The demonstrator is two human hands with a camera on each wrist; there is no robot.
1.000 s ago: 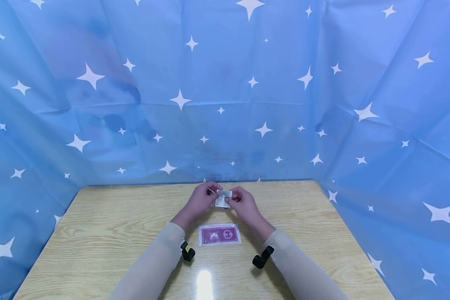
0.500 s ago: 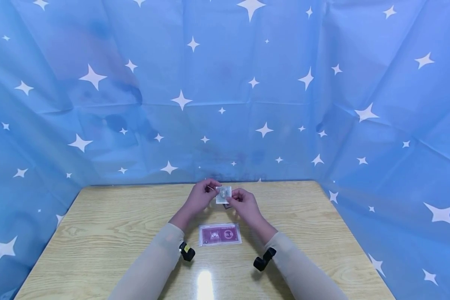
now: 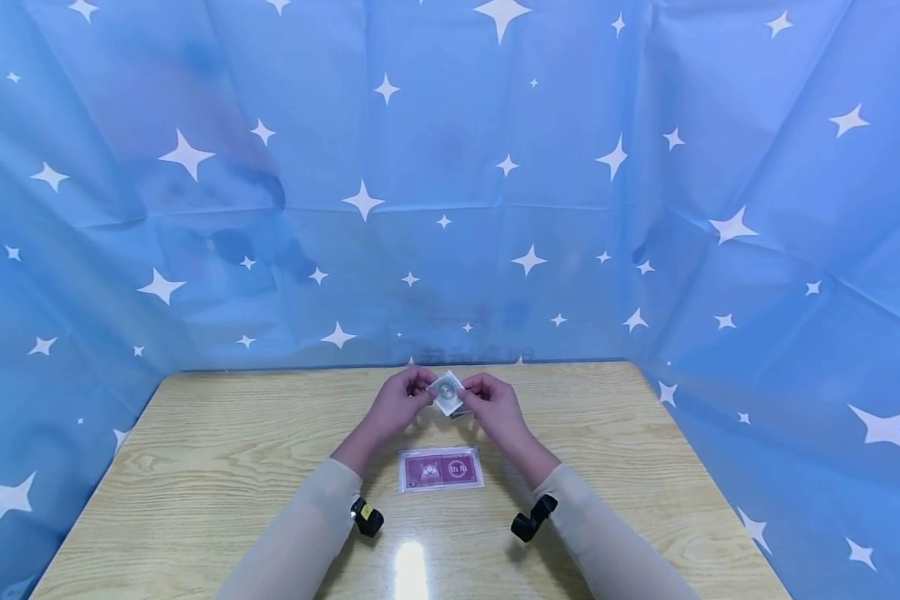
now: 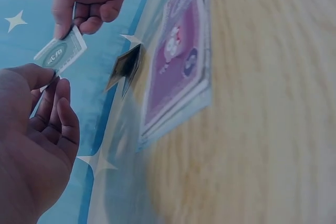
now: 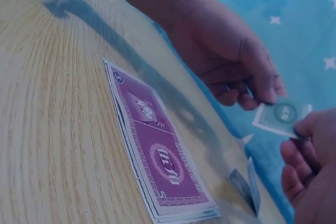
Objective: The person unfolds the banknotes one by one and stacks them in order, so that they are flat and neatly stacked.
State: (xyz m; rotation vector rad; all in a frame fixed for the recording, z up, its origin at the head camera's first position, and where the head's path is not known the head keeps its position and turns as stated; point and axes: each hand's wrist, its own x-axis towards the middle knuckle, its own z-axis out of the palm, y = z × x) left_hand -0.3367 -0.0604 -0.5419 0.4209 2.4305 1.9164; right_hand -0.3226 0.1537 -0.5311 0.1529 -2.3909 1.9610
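Note:
A pale green play banknote (image 3: 447, 393), folded to a small square, is held in the air above the far part of the table, one corner pointing up. My left hand (image 3: 399, 402) pinches its left side between thumb and fingers. On the opposite side my right hand (image 3: 497, 410) pinches it too; in the right wrist view both thumbs lie on the printed face of the banknote (image 5: 285, 113). Below and behind stands a small dark folded paper (image 4: 126, 69), bent into a V, touched by neither hand. Nearer me, a stack of purple play banknotes (image 3: 441, 469) lies flat.
The wood-grain table (image 3: 217, 467) ends at a blue curtain with white stars (image 3: 450, 250), close behind the hands. Black wrist cameras (image 3: 368, 518) are strapped over both sleeves. A bright light reflection shows on the near part of the table.
The green banknote has been turned from upright to tilted cornerwise, and a different printed face shows than one second ago. Both hands shifted slightly with it. The purple stack stayed put.

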